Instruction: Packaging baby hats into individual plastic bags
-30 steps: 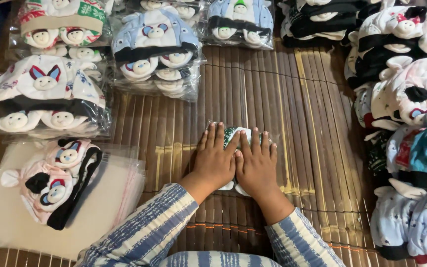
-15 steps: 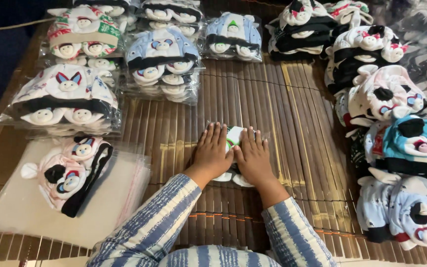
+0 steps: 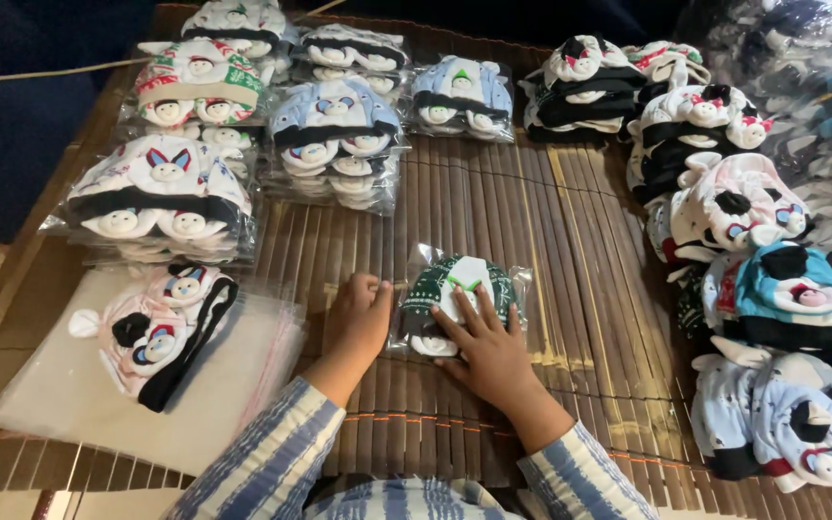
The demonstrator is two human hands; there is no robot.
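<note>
Far left: a pink hat (image 3: 161, 327) lies on a stack of clear bags (image 3: 79, 404), itself on the slatted desk (image 3: 580, 241). Behind it stand bagged hat stacks (image 3: 161, 197), in several rows toward the back edge.

Centre: the left hand (image 3: 358, 323) rests on the desk with fingers curled, fingertips touching the left edge of the green bagged hat (image 3: 455, 303). It holds nothing. The green bagged hat lies flat, mid-desk, between both hands.

Right of centre: the right hand (image 3: 488, 347) lies palm down, fingers spread, pressing on the lower right part of the green bagged hat.

Far right: loose hats (image 3: 772, 279) are piled along the desk edge.
</note>
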